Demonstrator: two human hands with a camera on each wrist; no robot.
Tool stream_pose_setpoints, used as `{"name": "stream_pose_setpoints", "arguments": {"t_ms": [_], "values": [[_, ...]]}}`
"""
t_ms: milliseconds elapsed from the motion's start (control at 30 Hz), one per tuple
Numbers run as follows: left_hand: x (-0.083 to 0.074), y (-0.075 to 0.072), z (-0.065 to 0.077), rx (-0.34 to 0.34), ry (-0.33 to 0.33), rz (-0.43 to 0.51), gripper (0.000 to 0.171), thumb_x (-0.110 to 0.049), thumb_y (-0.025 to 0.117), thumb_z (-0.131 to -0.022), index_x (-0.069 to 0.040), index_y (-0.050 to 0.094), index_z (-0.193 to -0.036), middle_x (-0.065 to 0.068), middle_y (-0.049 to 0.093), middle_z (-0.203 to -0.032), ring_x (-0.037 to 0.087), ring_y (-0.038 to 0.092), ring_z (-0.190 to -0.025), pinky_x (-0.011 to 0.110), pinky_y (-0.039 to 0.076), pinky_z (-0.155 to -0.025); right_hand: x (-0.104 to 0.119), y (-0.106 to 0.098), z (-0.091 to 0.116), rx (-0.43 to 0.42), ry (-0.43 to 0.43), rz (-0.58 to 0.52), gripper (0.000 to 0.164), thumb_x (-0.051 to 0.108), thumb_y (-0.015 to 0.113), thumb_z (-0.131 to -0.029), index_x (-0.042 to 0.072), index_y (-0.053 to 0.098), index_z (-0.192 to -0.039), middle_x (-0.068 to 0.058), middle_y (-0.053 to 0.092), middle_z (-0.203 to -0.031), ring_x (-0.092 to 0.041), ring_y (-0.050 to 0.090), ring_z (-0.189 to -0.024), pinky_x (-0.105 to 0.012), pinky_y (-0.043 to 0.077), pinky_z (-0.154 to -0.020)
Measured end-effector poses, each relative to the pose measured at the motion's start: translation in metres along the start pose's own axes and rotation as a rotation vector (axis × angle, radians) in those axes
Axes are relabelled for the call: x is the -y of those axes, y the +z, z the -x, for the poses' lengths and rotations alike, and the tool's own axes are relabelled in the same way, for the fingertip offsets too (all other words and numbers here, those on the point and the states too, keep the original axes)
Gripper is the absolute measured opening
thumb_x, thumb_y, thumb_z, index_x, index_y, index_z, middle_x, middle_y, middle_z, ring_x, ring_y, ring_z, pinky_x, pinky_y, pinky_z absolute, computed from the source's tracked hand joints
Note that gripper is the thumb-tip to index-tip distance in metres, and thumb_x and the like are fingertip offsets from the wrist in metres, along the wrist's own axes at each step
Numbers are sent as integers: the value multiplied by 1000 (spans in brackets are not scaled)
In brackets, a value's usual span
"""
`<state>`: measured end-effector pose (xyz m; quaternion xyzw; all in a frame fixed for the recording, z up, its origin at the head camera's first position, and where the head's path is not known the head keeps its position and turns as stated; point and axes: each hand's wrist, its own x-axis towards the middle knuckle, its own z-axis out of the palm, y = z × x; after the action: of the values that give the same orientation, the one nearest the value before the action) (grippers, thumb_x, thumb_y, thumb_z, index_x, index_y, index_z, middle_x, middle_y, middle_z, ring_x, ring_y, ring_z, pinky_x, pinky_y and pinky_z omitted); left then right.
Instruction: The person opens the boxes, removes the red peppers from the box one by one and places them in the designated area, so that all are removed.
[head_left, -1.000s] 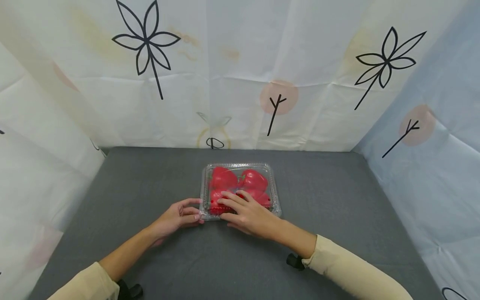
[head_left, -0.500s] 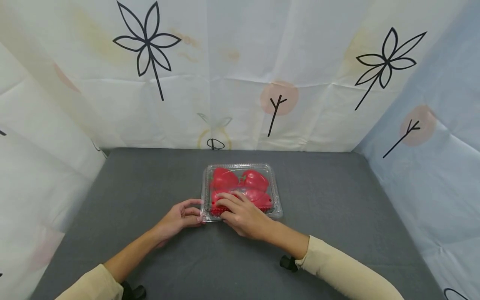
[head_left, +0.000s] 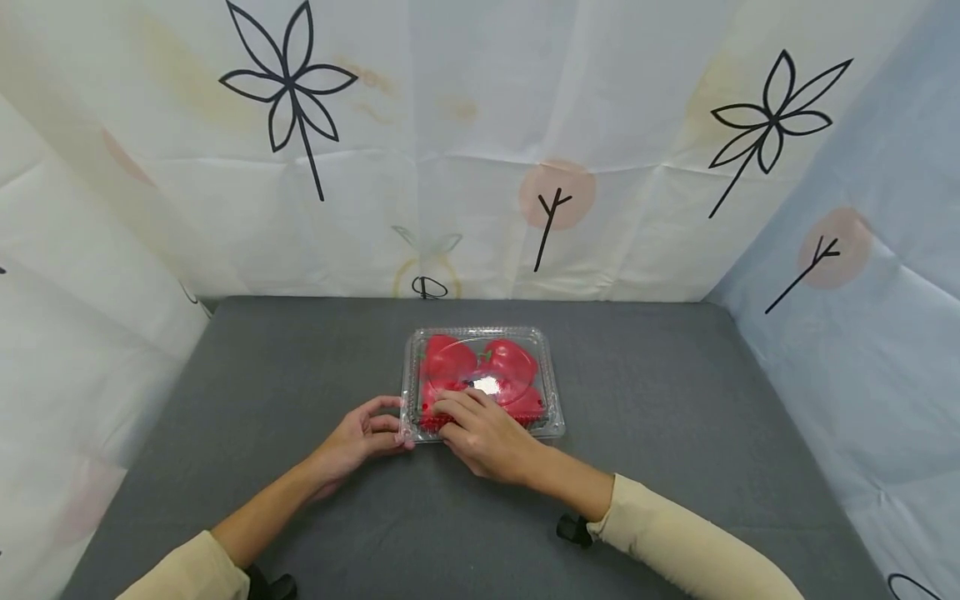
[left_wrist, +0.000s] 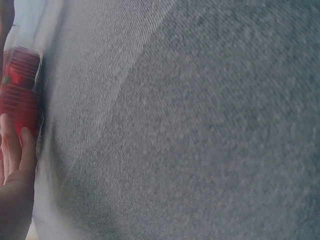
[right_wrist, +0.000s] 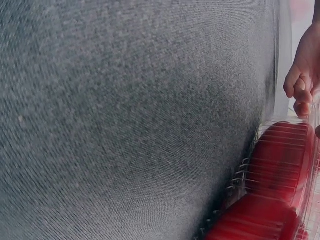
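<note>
A clear plastic clamshell box (head_left: 553, 392) lies closed on the grey cloth, and red bell peppers (head_left: 450, 357) show through its lid. At its front left corner, my left hand (head_left: 351, 442) pinches the rim, thumb in front and fingers along the left side; the right wrist view shows that hand (right_wrist: 306, 62) at the box's edge. My right hand (head_left: 491, 442) lies over the front of the lid, its bent fingers on top and its thumb down at the front rim. Part of the front peppers is hidden under it.
Grey cloth (head_left: 645, 392) covers the table all around the box. White curtains (head_left: 480, 125) with leaf drawings hang behind it and along both sides. Dark wrist mounts (head_left: 574, 530) sit below the cream sleeves (head_left: 690, 542).
My right hand has slid slightly left and toward the front rim, its fingers bending more over the lid. A bright reflection now shows on the lid. The left hand stays at the corner.
</note>
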<state>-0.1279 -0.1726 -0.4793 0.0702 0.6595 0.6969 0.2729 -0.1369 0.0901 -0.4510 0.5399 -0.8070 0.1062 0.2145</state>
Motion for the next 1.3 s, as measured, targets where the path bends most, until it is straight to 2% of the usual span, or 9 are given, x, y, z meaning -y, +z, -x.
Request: {"name": "stream_pose_setpoints", "arguments": {"t_ms": [300, 767, 1300], "values": [[0, 2, -1, 0, 1, 23, 57, -8, 64, -97, 2, 30, -142, 14, 68, -110, 20, 69, -97, 35, 54, -92, 3, 2, 2, 7, 26, -10, 19, 19, 82, -82, 10, 71, -95, -9, 61, -121, -23, 56, -115, -41, 42, -107], [2, 3, -3, -3, 11, 57, 54, -4, 63, -97, 1, 30, -139, 11, 68, -106, 19, 70, -94, 40, 54, -92, 3, 5, 2, -25, 20, 22, 20, 19, 83, -81, 9, 70, -92, -9, 60, -121, -23, 56, -115, -40, 45, -103], [2, 3, -5, -1, 28, 17, 54, -5, 64, -97, 2, 31, -140, 16, 67, -108, 20, 69, -95, 39, 53, -93, 3, 8, 2, -43, 30, 20, 19, 15, 82, -80, 9, 68, -89, -9, 60, -119, -24, 54, -117, -39, 43, -105]]}}
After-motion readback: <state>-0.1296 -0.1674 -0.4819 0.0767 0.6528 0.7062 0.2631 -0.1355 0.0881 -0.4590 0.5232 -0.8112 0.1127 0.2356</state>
